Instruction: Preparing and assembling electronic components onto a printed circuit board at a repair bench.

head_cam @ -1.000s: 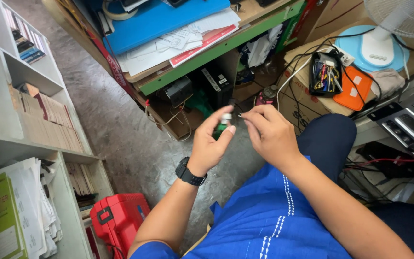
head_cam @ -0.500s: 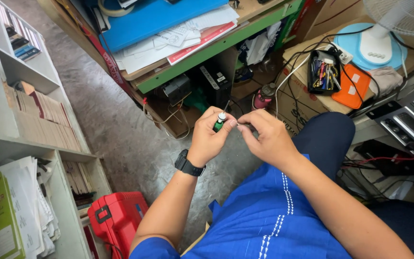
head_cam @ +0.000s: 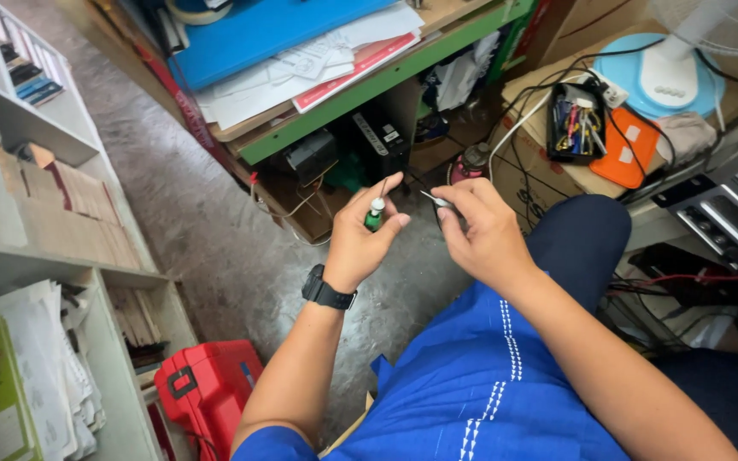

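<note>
The left hand (head_cam: pixel 360 243), with a black watch (head_cam: pixel 328 293) on its wrist, is curled around a small green cylinder (head_cam: pixel 374 217) with a pale cap, held upright between thumb and fingers above the floor (head_cam: pixel 207 230); a thin pin stands out of its top. The right hand (head_cam: pixel 484 235) sits just beside it, thumb and forefinger pressed together on a small metal bit (head_cam: pixel 434 200), whose tip points toward the cylinder without touching it. Both hands hover over the person's lap, in front of a blue shirt (head_cam: pixel 480 401).

Behind the hands, a black tray (head_cam: pixel 576 128) on a cardboard box holds a jumble of small coloured tools. An orange pouch (head_cam: pixel 621 154) lies next to it, near a fan's blue base (head_cam: pixel 664 72). The table (head_cam: pixel 369 81) carries a blue folder (head_cam: pixel 266 30) and loose papers. Its lower shelf holds dark boxes and cables. White shelves (head_cam: pixel 27 196) on the left hold stacked papers and booklets. A red case (head_cam: pixel 207 388) lies shut on the floor.
</note>
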